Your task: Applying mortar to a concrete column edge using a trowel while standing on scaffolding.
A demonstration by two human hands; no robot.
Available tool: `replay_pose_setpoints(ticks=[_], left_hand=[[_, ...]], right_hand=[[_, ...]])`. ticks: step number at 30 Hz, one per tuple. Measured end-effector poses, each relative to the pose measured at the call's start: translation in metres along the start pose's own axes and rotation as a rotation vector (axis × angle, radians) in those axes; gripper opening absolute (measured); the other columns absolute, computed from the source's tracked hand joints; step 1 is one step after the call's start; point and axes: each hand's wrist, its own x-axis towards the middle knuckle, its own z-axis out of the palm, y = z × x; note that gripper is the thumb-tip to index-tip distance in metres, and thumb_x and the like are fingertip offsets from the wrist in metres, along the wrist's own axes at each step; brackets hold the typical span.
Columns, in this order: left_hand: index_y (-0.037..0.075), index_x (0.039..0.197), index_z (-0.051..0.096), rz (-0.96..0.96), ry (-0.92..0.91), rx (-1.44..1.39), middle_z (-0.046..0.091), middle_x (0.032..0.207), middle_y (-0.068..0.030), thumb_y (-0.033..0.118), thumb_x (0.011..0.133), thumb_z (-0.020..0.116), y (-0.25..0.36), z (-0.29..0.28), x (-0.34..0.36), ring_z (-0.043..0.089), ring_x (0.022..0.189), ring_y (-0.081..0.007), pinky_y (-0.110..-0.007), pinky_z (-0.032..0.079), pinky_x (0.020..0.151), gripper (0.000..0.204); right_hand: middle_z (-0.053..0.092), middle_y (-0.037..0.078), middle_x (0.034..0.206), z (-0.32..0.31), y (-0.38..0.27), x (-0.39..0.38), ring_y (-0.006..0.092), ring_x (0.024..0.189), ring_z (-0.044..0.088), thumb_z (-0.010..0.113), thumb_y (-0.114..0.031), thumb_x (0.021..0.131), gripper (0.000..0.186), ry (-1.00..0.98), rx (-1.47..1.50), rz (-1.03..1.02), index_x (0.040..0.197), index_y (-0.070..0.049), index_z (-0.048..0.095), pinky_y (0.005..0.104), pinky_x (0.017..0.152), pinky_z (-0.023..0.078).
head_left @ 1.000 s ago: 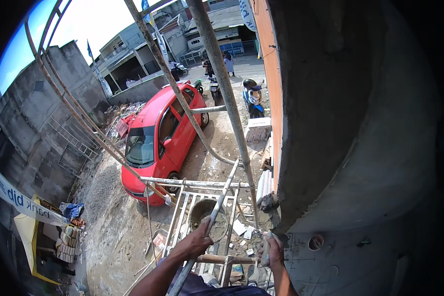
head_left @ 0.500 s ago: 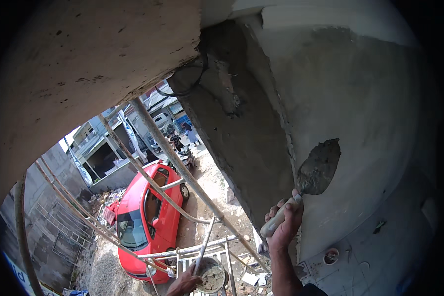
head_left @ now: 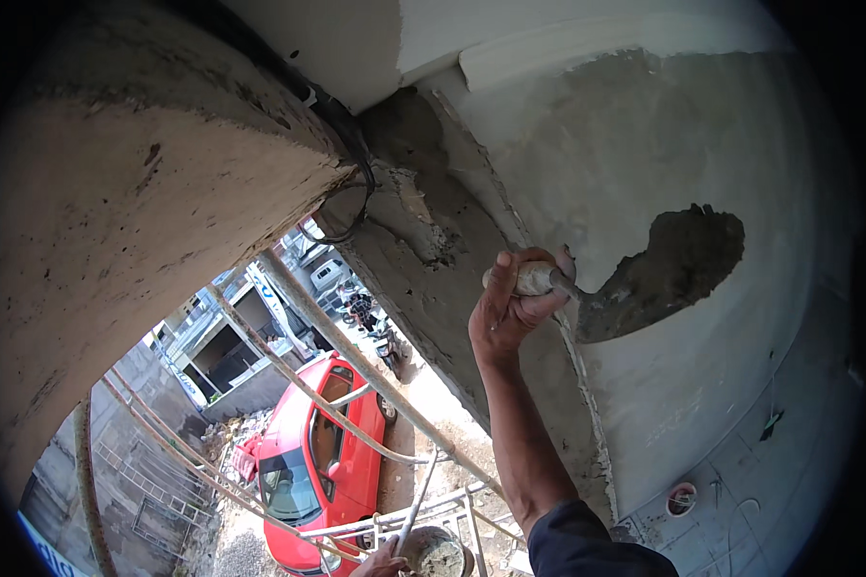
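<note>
My right hand point(head_left: 522, 300) is closed around the pale handle of a trowel point(head_left: 614, 306), raised in front of the plastered wall. Dark grey wet mortar point(head_left: 693, 252) covers most of its blade and hides the metal. Behind the hand runs a narrow, rough, darker plastered strip point(head_left: 452, 252), with a ragged edge where it meets the smoother grey wall point(head_left: 606, 154). At the lower edge, partly cut off, my left hand point(head_left: 383, 560) appears wrapped around a thin scaffold pole point(head_left: 420, 502), beside a bucket of mortar point(head_left: 443, 556).
A rough concrete beam point(head_left: 192, 202) juts in overhead at left, with black cables point(head_left: 354, 154) by its corner. Scaffold tubes point(head_left: 332, 332) cross the drop to the ground. Below stand a red car point(head_left: 322, 462) and a motorbike point(head_left: 387, 348). A small pot point(head_left: 681, 498) sits lower right.
My right hand and the loaded trowel have risen, the hand shifting slightly left and the blade swinging right. The view has shifted; my left hand and the bucket now sit lower in it.
</note>
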Motion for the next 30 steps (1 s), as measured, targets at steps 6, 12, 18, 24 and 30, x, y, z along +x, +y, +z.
replay_pose_setpoints(ticks=[6, 12, 18, 24, 30], left_hand=[[0.001, 0.144, 0.045, -0.105, 0.005, -0.096, 0.023, 0.159, -0.026, 0.004, 0.083, 0.059, 0.046, -0.006, -0.027, 0.025, 0.144, -0.0415, -0.046, 0.024, 0.118, 0.063], [-0.001, 0.146, 0.042, -0.137, 0.013, -0.2, 0.023, 0.158, -0.0262, 0.007, 0.084, 0.06, 0.05, 0.002, -0.03, 0.027, 0.144, -0.0408, -0.045, 0.026, 0.117, 0.065], [-0.003, 0.147, 0.038, -0.168, 0.029, -0.303, 0.023, 0.158, -0.0264, 0.01, 0.085, 0.062, 0.051, 0.001, -0.034, 0.028, 0.143, -0.0402, -0.044, 0.027, 0.117, 0.068], [-0.003, 0.149, 0.034, -0.125, 0.028, -0.309, 0.024, 0.158, -0.0259, 0.014, 0.087, 0.062, 0.041, 0.002, -0.028, 0.031, 0.142, -0.04, -0.044, 0.03, 0.115, 0.071], [-0.001, 0.153, 0.023, -0.041, -0.019, 0.019, 0.024, 0.16, -0.0217, 0.02, 0.089, 0.065, 0.025, -0.003, -0.019, 0.03, 0.143, -0.0395, -0.042, 0.03, 0.115, 0.08]], right_hand=[[0.066, 0.018, 0.094, -0.01, 0.039, -0.008, 0.032, 0.089, 0.068, 0.061, -0.013, 0.094, 0.03, -0.792, -0.579, 0.068, 0.121, -0.003, 0.052, 0.042, 0.073, 0.053], [0.067, 0.023, 0.091, -0.072, 0.01, -0.012, 0.0393, 0.083, 0.069, 0.06, -0.026, 0.095, 0.043, -0.825, -0.477, 0.49, 0.126, -0.001, 0.045, 0.0442, 0.072, 0.055], [0.061, 0.01, 0.072, -0.021, -0.011, 0.091, 0.0187, 0.061, 0.064, 0.057, -0.038, 0.096, 0.04, -1.052, -0.452, 0.788, 0.113, -0.002, 0.054, 0.0381, 0.061, 0.053], [0.056, 0.005, 0.073, 0.039, 0.041, 0.133, 0.0137, 0.058, 0.058, 0.052, -0.044, 0.097, 0.044, -1.337, -0.472, 0.584, 0.116, -0.004, 0.058, 0.0321, 0.054, 0.05], [0.058, 0.006, 0.078, 0.07, 0.044, 0.154, 0.0133, 0.059, 0.057, 0.053, -0.045, 0.096, 0.048, -1.384, -0.516, 0.559, 0.122, -0.005, 0.058, 0.0316, 0.053, 0.05]])
